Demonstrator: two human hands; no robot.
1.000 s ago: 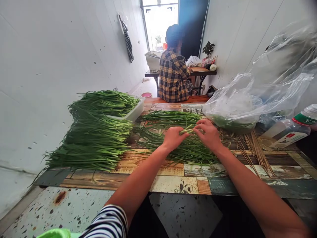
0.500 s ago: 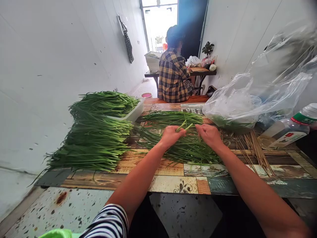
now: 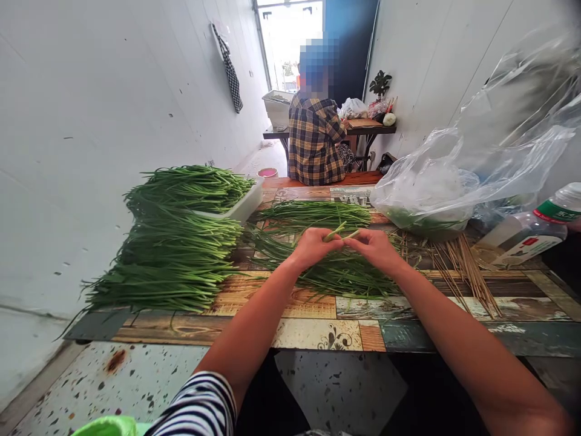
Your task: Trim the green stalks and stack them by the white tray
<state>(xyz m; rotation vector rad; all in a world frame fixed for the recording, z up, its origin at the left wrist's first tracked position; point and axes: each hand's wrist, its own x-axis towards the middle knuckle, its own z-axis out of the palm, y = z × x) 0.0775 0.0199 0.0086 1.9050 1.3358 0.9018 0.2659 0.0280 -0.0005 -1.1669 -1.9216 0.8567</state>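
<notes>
My left hand (image 3: 316,247) is closed round a few garlic chives, their pale cut ends (image 3: 336,232) sticking out past the thumb. Right beside it, my right hand (image 3: 373,247) pinches the pale tip of one stalk between thumb and fingertips. The fingertips of both hands nearly meet. Under them spreads a loose heap of garlic chives (image 3: 349,277) on the wood-patterned table (image 3: 276,300). Just behind lies a neater row of chives (image 3: 318,214). To the left, thick bunches of chives (image 3: 181,260) are stacked beside and in a white tub (image 3: 242,206).
Thin wooden sticks (image 3: 469,275) lie on the right. Behind them are a clear plastic bag (image 3: 422,200) holding some greens and a bottle with a green band (image 3: 538,230). A person in a plaid shirt (image 3: 315,139) sits beyond the table, back turned, at another table.
My right hand has moved left, closing the gap to my left hand, and now pinches a stalk tip there. My left hand keeps its hold on the chives.
</notes>
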